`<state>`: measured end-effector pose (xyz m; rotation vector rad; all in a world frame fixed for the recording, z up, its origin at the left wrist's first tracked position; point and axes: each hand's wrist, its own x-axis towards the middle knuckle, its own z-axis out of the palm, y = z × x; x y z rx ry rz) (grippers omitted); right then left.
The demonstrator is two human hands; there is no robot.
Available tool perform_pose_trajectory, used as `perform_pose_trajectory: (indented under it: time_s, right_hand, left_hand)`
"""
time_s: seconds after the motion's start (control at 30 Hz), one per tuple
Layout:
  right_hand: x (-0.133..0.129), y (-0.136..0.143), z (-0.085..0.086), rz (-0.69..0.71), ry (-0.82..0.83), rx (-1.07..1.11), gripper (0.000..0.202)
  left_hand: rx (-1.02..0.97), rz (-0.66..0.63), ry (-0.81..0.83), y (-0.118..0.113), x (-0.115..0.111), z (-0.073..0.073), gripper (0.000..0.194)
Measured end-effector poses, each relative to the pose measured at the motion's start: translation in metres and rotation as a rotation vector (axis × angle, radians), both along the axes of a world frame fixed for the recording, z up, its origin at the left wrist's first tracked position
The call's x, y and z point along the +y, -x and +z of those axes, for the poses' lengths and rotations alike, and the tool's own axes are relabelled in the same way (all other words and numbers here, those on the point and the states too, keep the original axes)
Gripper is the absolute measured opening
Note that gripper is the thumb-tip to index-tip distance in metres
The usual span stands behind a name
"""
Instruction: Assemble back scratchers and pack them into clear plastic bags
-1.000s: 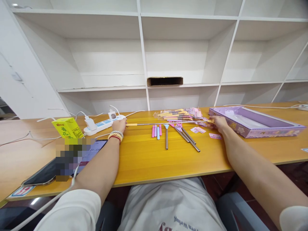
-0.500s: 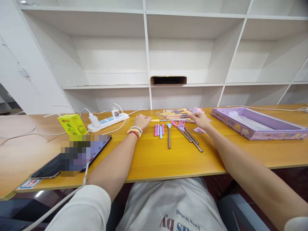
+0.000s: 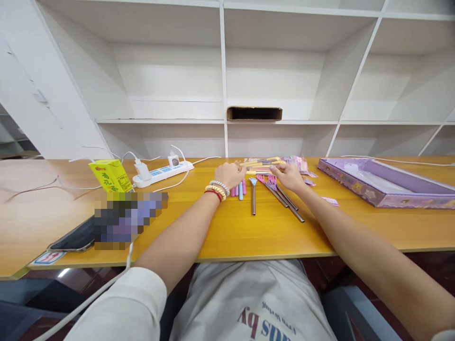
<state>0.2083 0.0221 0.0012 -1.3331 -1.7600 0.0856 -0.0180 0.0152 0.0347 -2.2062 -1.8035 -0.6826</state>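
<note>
My left hand, with bracelets at the wrist, has its fingers closed at the left end of a thin yellow-handled stick. My right hand pinches near the other end of that stick; the fingertips partly hide it. Close behind lie more yellow-handled sticks in clear wrapping. Pink and blue tubes stand side by side near my left hand, partly covered by it. A blue-headed back scratcher and several pink-headed back scratchers with metal shafts lie in front of my hands.
A purple open box lies at the right, with a small pink packet before it. Pink wrappers lie behind my right hand. At the left are a power strip, a yellow-green drink carton, a phone and cables.
My left hand has moved right, over the tubes, and the hands are closer together. A small pink packet now shows to the right of my right forearm. The view has shifted slightly.
</note>
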Motion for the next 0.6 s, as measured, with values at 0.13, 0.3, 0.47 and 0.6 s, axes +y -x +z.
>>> perform_pose_trajectory:
  time_s: [0.13,0.3,0.47,0.6]
  right_hand:
    - [0.000,0.001,-0.004,-0.003,-0.025,-0.025,0.049]
    - [-0.005,0.013,-0.005,0.029,-0.080,-0.096,0.047]
    - [-0.018,0.015,0.003,0.057,-0.222,-0.394,0.040]
    - [-0.025,0.021,0.007,0.101,-0.248,-0.714,0.034]
  left_hand:
    - [0.105,-0.019,-0.031,0.000,-0.009,-0.002,0.069]
    - [0.251,-0.211,-0.047,-0.018,-0.021,-0.011,0.067]
    - [0.308,-0.269,-0.064,-0.026,-0.022,-0.020,0.050]
    - [0.303,-0.280,-0.098,-0.025,-0.022,-0.019,0.043]
